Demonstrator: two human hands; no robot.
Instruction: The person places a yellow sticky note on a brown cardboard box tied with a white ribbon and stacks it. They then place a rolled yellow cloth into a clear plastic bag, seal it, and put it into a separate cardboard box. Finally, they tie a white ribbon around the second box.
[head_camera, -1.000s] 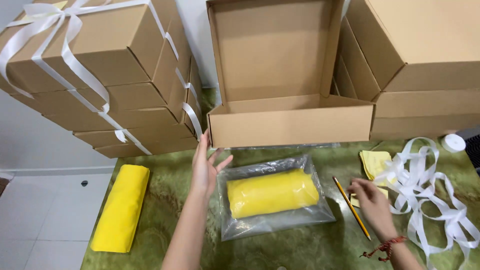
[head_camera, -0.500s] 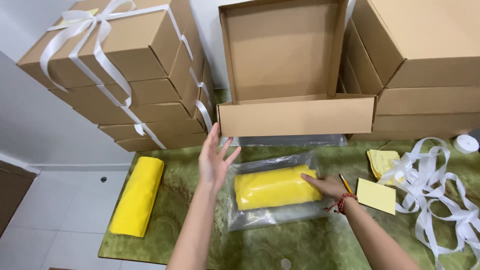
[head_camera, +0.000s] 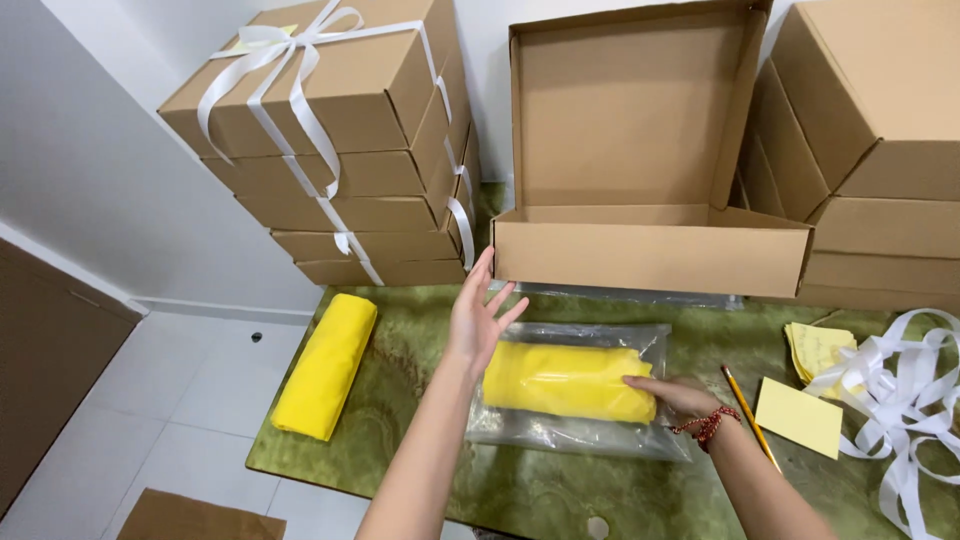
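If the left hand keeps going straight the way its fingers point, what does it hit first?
Probably the front wall of the open cardboard box. The left hand is raised beside the bagged yellow roll, fingers aimed up and away toward that wall; depth is hard to judge.

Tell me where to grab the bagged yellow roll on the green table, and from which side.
Take the bagged yellow roll by its two short ends, one hand coming in from each side. It lies flat with its length running left to right, and the clear bag looks slippery, so a grip on the roll itself seems safer than on loose plastic. The right hand already rests on the right end; the left hand is open above the left end.
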